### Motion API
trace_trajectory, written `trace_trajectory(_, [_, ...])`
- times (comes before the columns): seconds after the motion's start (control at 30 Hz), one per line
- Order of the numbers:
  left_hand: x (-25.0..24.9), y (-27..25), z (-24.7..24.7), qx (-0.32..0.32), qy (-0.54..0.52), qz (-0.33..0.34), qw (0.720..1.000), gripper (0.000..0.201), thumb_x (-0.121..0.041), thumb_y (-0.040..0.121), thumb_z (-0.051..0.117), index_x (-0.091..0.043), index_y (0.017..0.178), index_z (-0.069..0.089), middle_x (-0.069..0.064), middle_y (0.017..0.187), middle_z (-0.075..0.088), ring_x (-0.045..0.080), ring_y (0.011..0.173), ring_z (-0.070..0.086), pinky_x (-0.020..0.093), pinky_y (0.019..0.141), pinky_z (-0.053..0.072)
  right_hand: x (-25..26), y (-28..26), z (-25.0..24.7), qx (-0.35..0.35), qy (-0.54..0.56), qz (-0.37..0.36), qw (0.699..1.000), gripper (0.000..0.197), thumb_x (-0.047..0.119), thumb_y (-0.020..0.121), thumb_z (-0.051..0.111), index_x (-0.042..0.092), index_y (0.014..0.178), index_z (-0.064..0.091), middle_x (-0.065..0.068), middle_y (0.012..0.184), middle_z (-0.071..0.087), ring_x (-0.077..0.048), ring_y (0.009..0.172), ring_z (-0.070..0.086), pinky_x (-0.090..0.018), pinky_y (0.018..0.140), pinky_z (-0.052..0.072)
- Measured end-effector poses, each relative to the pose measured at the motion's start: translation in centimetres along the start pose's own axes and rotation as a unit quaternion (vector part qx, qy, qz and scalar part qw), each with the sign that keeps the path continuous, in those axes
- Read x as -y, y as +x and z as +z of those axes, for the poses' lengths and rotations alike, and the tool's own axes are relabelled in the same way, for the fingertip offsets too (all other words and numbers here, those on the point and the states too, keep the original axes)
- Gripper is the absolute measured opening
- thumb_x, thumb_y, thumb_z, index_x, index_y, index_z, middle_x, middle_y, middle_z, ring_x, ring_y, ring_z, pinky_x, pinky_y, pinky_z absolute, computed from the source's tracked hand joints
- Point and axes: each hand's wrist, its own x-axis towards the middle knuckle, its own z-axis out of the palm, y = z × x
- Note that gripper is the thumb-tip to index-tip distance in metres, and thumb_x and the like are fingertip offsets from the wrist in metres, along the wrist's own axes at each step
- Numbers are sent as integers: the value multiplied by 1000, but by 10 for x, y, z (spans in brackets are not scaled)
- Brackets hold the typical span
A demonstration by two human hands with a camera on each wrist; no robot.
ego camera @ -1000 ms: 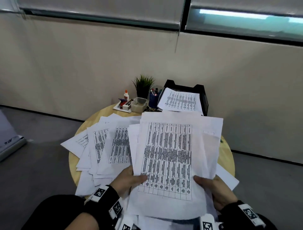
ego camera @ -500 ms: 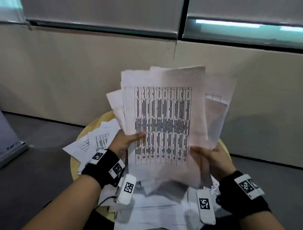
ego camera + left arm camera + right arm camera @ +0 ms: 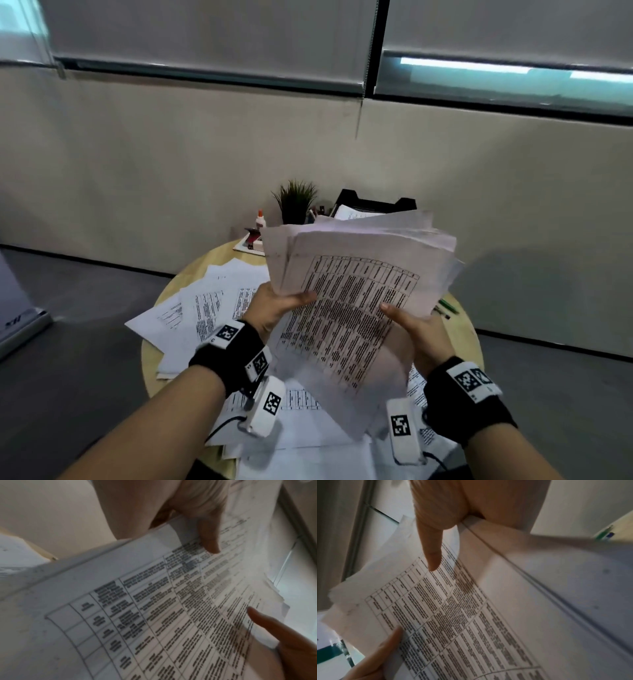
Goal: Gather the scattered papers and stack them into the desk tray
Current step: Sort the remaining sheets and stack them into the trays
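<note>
above round table (image 3: 178, 287), both hands (image 3: 346, 322) pinch tilted, ragged-edged paper sheaf (image 3: 356, 284), printed grid uppermost.

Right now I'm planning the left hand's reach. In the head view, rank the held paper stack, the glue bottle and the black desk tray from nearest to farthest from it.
1. held paper stack, gripped in the left hand.
2. glue bottle, beyond, at the table's back.
3. black desk tray, back right.

We wear black wristbands (image 3: 228, 356) carrying white tags printed with black square codes. Under each wrist hangs a white camera block (image 3: 265, 406) with its own code tag, trailing a thin black cable (image 3: 219, 426). Our forearms are bare.
</note>
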Motion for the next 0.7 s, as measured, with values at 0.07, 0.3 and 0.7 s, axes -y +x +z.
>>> trace_trajectory(0.07, [-3, 0, 3, -38, -15, -5, 999, 66, -43, 41, 90, -11, 95, 67, 7, 93, 74, 28, 101, 67, 35, 89, 51, -2, 0, 6, -13, 13, -1, 1000, 50, 22, 47, 90, 9, 92, 73, -9, 93, 75, -24, 86, 72, -30, 70, 59])
trace_trajectory(0.3, [-26, -1, 10, -126, -119, 48, 984, 33, -27, 78, 70, -20, 106, 54, -13, 94, 60, 6, 106, 46, 39, 112, 23, 31, 12, 17, -4, -59, -81, 995, 33, 20, 61, 81, 14, 92, 74, 0, 90, 76, -15, 91, 71, -27, 82, 56])
trace_trajectory(0.7, [-37, 6, 17, -47, -53, 150, 986, 34, -16, 60, 81, -17, 92, 68, -5, 81, 74, 10, 85, 69, 22, 76, 56, 36, 8, 20, -22, -48, -82, 995, 33, 34, 55, 83, 17, 82, 77, -5, 87, 76, -23, 88, 72, -38, 84, 54])
